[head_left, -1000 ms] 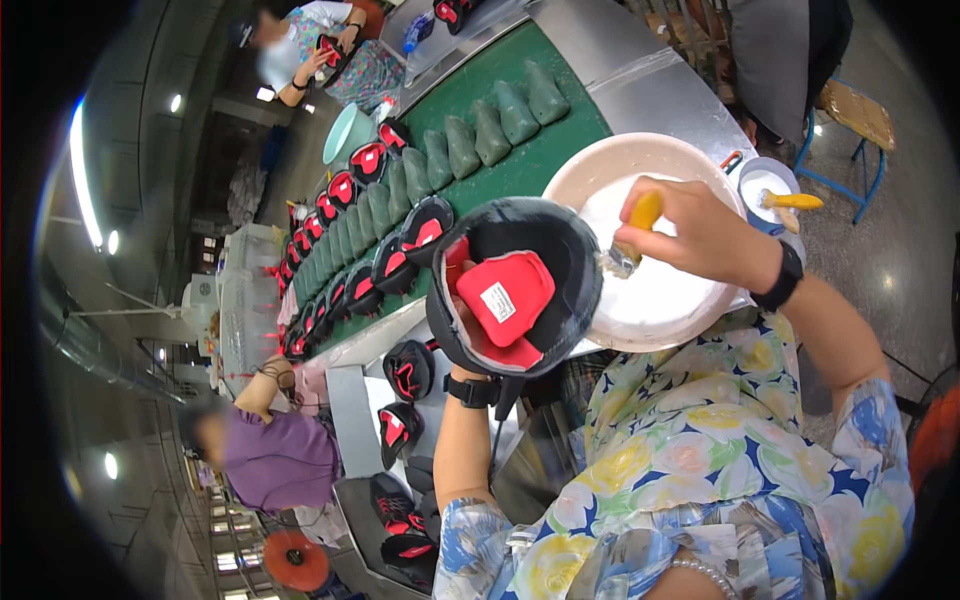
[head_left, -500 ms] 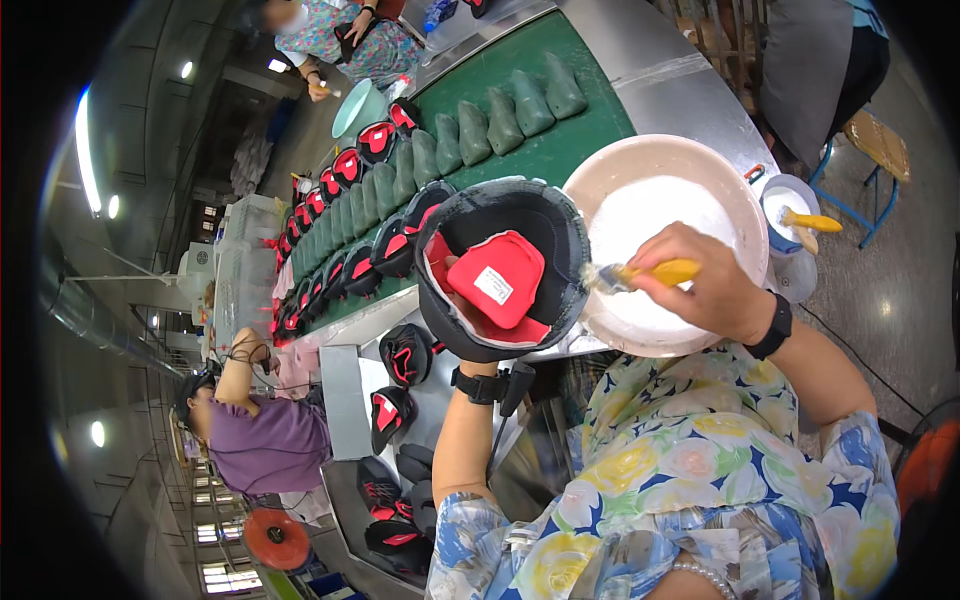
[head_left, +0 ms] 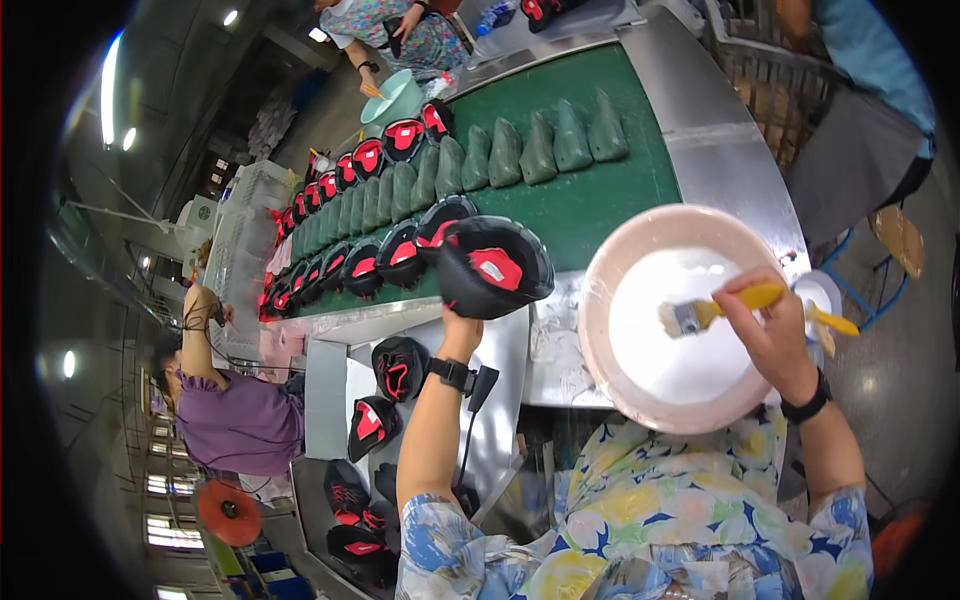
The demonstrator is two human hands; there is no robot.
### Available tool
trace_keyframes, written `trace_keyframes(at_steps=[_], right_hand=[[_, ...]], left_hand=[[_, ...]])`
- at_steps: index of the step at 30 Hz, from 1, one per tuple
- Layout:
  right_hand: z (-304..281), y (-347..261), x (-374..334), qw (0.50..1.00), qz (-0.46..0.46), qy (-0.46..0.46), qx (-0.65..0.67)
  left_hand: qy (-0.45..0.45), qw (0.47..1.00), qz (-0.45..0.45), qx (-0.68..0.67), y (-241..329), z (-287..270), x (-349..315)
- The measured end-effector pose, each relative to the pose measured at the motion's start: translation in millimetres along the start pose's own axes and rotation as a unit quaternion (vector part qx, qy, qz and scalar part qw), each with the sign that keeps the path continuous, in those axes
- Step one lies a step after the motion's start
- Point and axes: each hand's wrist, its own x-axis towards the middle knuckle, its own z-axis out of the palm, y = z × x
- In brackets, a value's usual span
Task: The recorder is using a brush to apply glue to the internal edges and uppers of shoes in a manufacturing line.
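My left hand [head_left: 461, 330] grips a black shoe upper [head_left: 470, 285] from below, its red-lined opening turned toward me; most of those fingers are hidden behind it. The upper is held up at the near edge of the green belt, apart from the brush. My right hand [head_left: 772, 338] is closed round the yellow handle of a paintbrush [head_left: 695, 318]. Its pale bristles are over the white liquid [head_left: 680, 370] in a wide pinkish basin [head_left: 600, 300]; whether they touch the liquid I cannot tell.
Grey-green shoe lasts [head_left: 505, 155] line the green belt [head_left: 640, 190] between rows of black-and-red uppers [head_left: 403, 140]. More uppers [head_left: 372, 425] lie on the metal shelf at left. Beyond the basin stands a small tub [head_left: 818, 292] with another brush [head_left: 836, 321]. Co-workers are at far left and top.
The brush has left the upper's rim and moved right, over the basin. My left hand has drawn the upper away, and its opening is tilted farther from view.
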Motion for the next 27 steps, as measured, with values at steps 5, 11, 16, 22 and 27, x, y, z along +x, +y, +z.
trace_keyframes(at_steps=[5,11,16,22,27], right_hand=[[-2.1,5.6,0.2,0.995,0.091,-0.046,-0.017],[-5.0,-2.1,21.5,0.975,0.17,-0.116,-0.078],[5.7,4.3,40.8,0.968,0.142,-0.148,-0.144],[42.7,4.0,34.3,0.933,0.05,-0.328,-0.14],[26.6,-4.2,26.2,0.94,-0.012,-0.278,-0.199]], left_hand=[[-0.048,0.99,-0.056,-0.117,-19.3,44.4,68.3],[0.071,0.984,-0.163,-0.017,-55.4,47.1,129.5],[0.389,0.822,0.083,0.407,-61.4,-71.7,153.7],[0.297,0.92,-0.235,-0.098,-38.2,-83.1,185.0],[0.35,0.906,-0.177,-0.16,-40.2,-94.7,168.2]])
